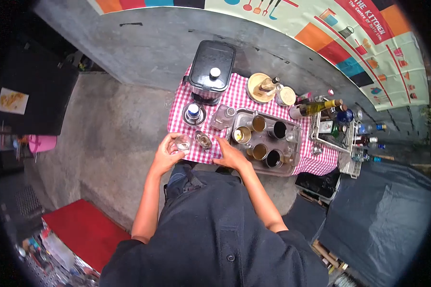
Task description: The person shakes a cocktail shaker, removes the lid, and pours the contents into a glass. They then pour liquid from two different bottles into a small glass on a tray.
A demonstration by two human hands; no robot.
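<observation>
My left hand (168, 151) is closed around a small clear glass (183, 142) at the front left edge of the checkered cloth (198, 156). Just right of it stands a small glass bottle (203, 140). My right hand (230, 155) is open with its fingers apart, between that bottle and the metal tray (286, 168). Several mugs of dark and brown liquid, among them a brown one (259, 152), stand on the tray. Behind my hands are a blue-and-white capped bottle (193, 111) on a round dish and a square clear bottle (222, 117).
A black lidded appliance (211, 67) stands at the back left of the cloth. Wooden plates (260, 88), a yellow-necked bottle (316, 108) and a wire rack (337, 139) are along the right. A red panel (88, 229) lies at lower left.
</observation>
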